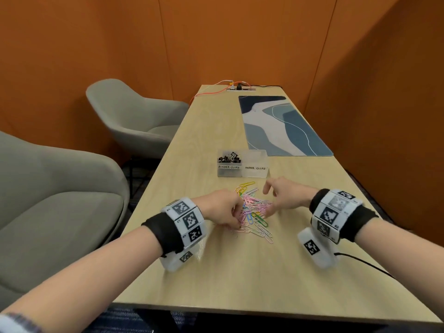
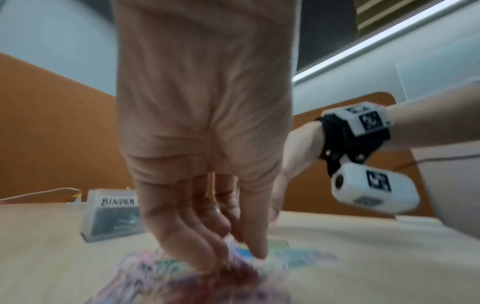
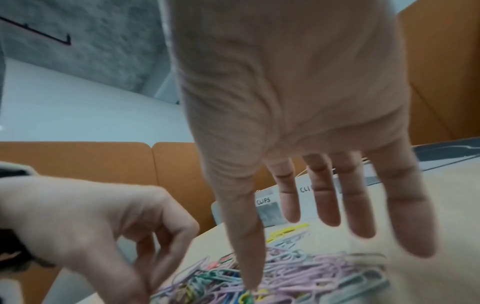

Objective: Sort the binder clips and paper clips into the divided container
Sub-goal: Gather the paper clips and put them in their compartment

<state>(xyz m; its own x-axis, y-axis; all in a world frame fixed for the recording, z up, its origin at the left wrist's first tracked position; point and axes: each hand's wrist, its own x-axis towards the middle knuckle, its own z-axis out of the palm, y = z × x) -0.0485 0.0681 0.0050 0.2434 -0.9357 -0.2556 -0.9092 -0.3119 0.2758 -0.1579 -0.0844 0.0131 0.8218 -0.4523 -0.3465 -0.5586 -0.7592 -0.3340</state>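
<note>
While the black binder clips are seen from the head view already in the left, "BINDER CLIPS" compartment of the clear plastic divided container, the "PAPER CLIPS" half looks empty. The loose heap of pastel coated-wire paper clips lies on the light wooden table, near the container's front. The left hand is curled into the heap's left edge; the right hand hovers at its right side.

Left wrist view: left fingers are bunched down into the blurred clips; an actual pinch cannot be confirmed.

Right wrist view: right fingers are spread and straight, thumb tip touching the pile, nothing held.

Clips are judged light, springy, slippery and prone to tangle; a pinch on a small bundle is advised. A blue patterned desk mat and grey upholstered chairs are clear of the path.
</note>
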